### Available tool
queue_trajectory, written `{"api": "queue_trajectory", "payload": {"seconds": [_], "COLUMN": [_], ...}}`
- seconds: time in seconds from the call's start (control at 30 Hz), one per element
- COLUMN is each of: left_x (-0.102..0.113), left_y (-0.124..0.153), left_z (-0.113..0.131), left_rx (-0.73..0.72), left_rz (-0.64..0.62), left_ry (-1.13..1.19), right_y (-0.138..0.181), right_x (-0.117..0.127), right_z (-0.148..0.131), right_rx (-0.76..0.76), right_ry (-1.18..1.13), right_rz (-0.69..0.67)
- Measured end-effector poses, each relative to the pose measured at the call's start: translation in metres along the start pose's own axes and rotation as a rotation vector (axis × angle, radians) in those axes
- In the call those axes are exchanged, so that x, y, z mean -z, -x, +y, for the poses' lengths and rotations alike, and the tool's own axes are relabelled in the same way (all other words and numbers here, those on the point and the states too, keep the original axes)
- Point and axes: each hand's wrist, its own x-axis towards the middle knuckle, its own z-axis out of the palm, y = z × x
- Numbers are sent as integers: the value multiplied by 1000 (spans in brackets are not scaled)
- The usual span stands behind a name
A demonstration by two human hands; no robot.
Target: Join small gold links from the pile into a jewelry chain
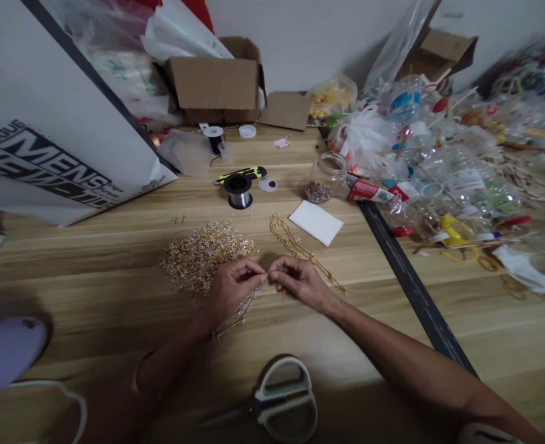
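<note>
My left hand [232, 285] and my right hand [299, 279] meet fingertip to fingertip over the wooden table [115, 296], both pinched on a small piece I cannot make out. A beaded strand [238, 314] hangs from under my left hand. A heap of gold and silver pins [203, 253] lies just left of the hands. A gold chain [300, 246] runs behind my right hand.
Scissors [277, 401] lie near the front edge. A wire spool [239, 191], a yellow cutter [242, 174], a white card [316, 222] and a bead jar [323, 179] sit further back. A cardboard box [214, 86] stands at the wall. Plastic bottles [457, 172] clutter the right.
</note>
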Motion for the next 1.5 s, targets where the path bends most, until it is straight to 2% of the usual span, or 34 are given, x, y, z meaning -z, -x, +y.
{"api": "queue_trajectory", "payload": {"seconds": [0.13, 0.5, 1.5], "left_x": [1, 3, 4], "left_y": [0, -4, -5], "left_z": [2, 9, 6], "left_rx": [7, 148, 166], "left_rz": [-10, -33, -6], "left_ry": [15, 140, 228], "right_y": [0, 0, 0], "right_x": [0, -1, 0], "right_z": [0, -1, 3], "right_rx": [9, -14, 38], "right_ry": [5, -62, 14], "right_rz": [-2, 13, -22]}}
